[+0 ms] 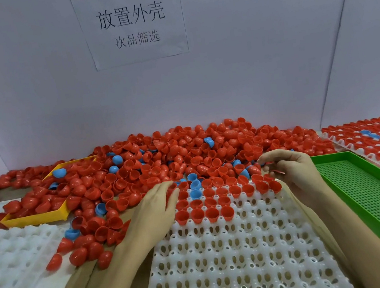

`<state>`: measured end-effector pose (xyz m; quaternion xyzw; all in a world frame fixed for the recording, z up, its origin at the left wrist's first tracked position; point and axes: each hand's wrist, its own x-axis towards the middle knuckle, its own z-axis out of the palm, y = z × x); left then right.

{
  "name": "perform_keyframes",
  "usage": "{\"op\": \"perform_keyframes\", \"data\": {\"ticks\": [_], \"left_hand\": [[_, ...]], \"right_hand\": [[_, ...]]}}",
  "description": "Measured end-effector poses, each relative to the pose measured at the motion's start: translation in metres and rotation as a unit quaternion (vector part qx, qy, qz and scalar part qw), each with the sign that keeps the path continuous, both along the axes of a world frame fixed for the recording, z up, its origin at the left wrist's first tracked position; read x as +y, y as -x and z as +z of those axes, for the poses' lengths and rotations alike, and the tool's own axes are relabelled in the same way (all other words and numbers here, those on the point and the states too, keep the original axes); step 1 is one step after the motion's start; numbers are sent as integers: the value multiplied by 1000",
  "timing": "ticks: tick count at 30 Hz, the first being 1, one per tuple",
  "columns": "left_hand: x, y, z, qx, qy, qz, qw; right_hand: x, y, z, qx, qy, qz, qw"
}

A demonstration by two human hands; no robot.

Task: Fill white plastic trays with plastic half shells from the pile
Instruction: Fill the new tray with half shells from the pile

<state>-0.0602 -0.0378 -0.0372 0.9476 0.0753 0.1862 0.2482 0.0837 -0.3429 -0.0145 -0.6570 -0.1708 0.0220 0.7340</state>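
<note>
My right hand pinches a red shell at the far right corner of the white tray, while my left hand lies flat, fingers together, on shells at its far left corner. I judge a brushing wrist could tip seated shells. Three far rows are roughly filled; the pile behind the tray is uncountable.
</note>
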Motion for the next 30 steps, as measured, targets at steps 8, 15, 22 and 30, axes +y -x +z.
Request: {"op": "perform_keyframes", "data": {"ticks": [8,15,22,30], "left_hand": [[8,-6,-7,-4,24,-2,1000],[10,-9,-11,5,-13,-24,1000],[13,-11,-11,0,-11,-17,1000],[10,-7,-7,23,36,-30,999]], "right_hand": [[40,7,11,-197,265,-35,943],[85,-17,11,-208,566,57,796],[95,-32,10,-216,600,67,767],[68,-19,16,-195,454,33,869]]}}
